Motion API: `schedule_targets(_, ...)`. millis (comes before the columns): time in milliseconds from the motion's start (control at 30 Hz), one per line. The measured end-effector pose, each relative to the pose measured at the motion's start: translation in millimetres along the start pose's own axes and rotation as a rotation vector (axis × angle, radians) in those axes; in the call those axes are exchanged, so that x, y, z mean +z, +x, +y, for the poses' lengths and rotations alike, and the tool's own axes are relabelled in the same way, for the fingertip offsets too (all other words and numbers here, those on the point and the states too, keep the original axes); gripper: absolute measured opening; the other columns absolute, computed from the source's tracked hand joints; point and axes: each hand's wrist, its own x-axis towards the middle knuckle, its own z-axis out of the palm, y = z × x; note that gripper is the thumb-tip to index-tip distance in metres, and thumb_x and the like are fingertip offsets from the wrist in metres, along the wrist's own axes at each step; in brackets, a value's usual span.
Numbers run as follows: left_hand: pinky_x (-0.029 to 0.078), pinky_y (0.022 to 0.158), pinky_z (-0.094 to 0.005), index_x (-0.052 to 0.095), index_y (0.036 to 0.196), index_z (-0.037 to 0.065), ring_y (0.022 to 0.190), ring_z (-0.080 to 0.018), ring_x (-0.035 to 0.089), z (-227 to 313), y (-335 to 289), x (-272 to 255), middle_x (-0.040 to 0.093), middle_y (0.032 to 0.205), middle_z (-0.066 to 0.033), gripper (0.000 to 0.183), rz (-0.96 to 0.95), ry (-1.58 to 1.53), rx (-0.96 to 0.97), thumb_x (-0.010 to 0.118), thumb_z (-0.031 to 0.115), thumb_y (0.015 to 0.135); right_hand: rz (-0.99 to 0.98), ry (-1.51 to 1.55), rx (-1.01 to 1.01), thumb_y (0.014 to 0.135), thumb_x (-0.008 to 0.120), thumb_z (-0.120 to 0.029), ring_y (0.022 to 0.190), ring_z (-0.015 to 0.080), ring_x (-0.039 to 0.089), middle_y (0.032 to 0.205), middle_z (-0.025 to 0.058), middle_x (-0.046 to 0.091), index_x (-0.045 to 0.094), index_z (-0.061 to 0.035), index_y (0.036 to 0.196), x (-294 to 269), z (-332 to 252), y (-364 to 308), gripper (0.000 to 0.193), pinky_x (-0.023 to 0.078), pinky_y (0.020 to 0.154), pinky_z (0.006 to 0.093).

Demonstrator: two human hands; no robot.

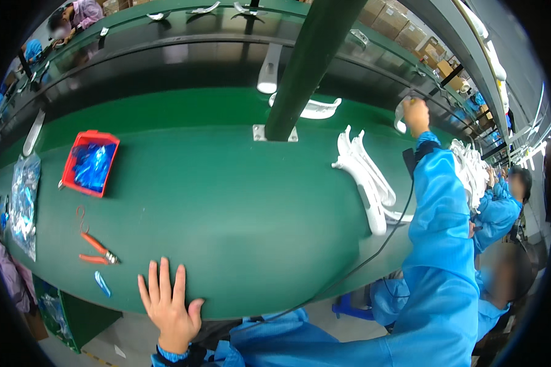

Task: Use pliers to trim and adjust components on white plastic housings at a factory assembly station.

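Note:
My left hand (170, 303) lies flat on the near edge of the green worktable (226, 202), fingers spread, holding nothing. My right hand (416, 115) reaches to the far right side, fingers curled at a white curved plastic part (400, 117); its grip is partly hidden. Nearer on the right, several long white plastic parts (366, 186) lie in a bunch. Left of my left hand are orange-handled pliers (98, 249) and a small blue strip (102, 284). A dark cord (373, 254) runs down from my right cuff.
A red bin (98, 191) with blue packets stands at left, next to a clear plastic bag (26, 202). A green post (303, 67) rises at the back before a dark conveyor belt (208, 64) carrying white parts. Co-workers in blue (499, 208) sit at right, near piled white parts (469, 174).

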Motion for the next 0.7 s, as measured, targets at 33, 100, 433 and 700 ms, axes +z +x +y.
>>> schedule_targets(33,0.021,0.112,-0.0603,0.055,0.134,0.002,0.137,-0.045,0.037,-0.5,2.3,0.7,0.044,0.146,-0.0233,0.063,0.01,-0.01,0.023,0.038,0.049,0.096,-0.039,0.075,0.085,0.085,0.061,-0.04,0.089,0.0379,0.07,0.099,0.0238,0.07,0.068,-0.0052,0.106,-12.1,16.2,13.0,0.041,0.057,0.08,0.0467)
schedule_targets(100,0.021,0.113,-0.0593,0.053,0.136,0.003,0.138,-0.0436,0.036,-1.3,-1.0,1.9,0.043,0.147,-0.0226,0.066,0.0,0.006,0.007,0.037,0.054,0.097,-0.049,0.466,0.18,0.089,0.058,-0.032,0.053,0.0266,0.068,0.071,0.0197,0.067,0.063,0.0035,0.092,-43.0,5.2,4.8,0.036,0.057,0.051,0.0389)
schedule_targets(433,0.022,0.114,-0.0566,0.045,0.143,0.005,0.141,-0.0379,0.033,-1.2,-70.5,16.0,0.036,0.152,-0.0199,0.069,0.029,-0.125,0.071,0.065,0.033,0.084,-0.441,1.375,0.029,0.098,0.058,-0.026,0.063,0.0144,0.055,0.081,0.0084,0.062,0.056,-0.0008,0.1,-187.6,-23.1,-155.4,0.025,0.052,0.061,0.0318)
schedule_targets(700,0.051,0.091,-0.0391,0.064,0.116,-0.004,0.098,-0.0305,0.068,6.9,-114.1,7.9,0.071,0.103,-0.0172,0.03,0.116,-1.047,-0.028,0.052,0.006,0.091,-1.175,1.387,-0.025,0.096,0.06,-0.025,0.083,0.0117,0.063,0.094,0.0045,0.066,0.061,-0.0014,0.108,-194.9,-111.1,-324.5,0.027,0.052,0.075,0.028)
